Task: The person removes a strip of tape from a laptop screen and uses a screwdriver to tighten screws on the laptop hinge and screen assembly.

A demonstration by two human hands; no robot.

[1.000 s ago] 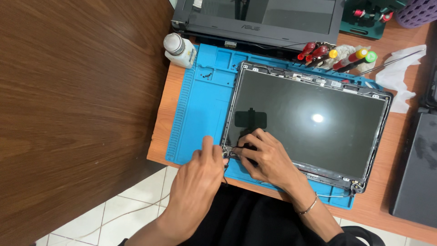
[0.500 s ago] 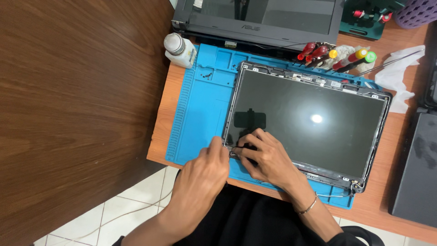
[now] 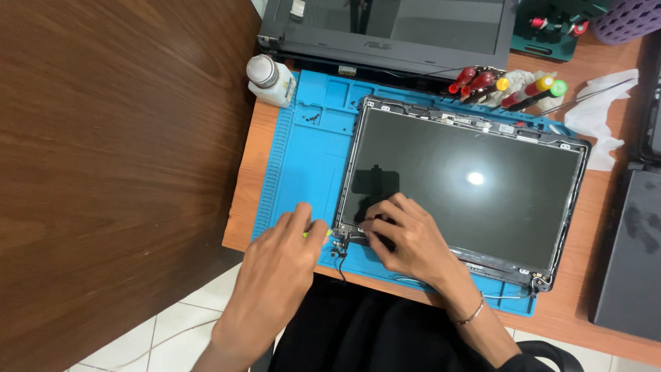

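left hand (image 3: 286, 258) is curled around a small tool with a yellow-green tip (image 3: 311, 234), pointing it at the near left corner of the screen panel (image 3: 461, 182). right hand (image 3: 406, 238) lies on that same corner, fingers bent and pressing on the frame, nothing gripped. the panel lies flat on the blue mat (image 3: 303, 158), glass up. tiny screws (image 3: 311, 118) in a mat tray, a white bottle (image 3: 270, 79) beyond, screwdrivers (image 3: 506, 86) along the far edge.
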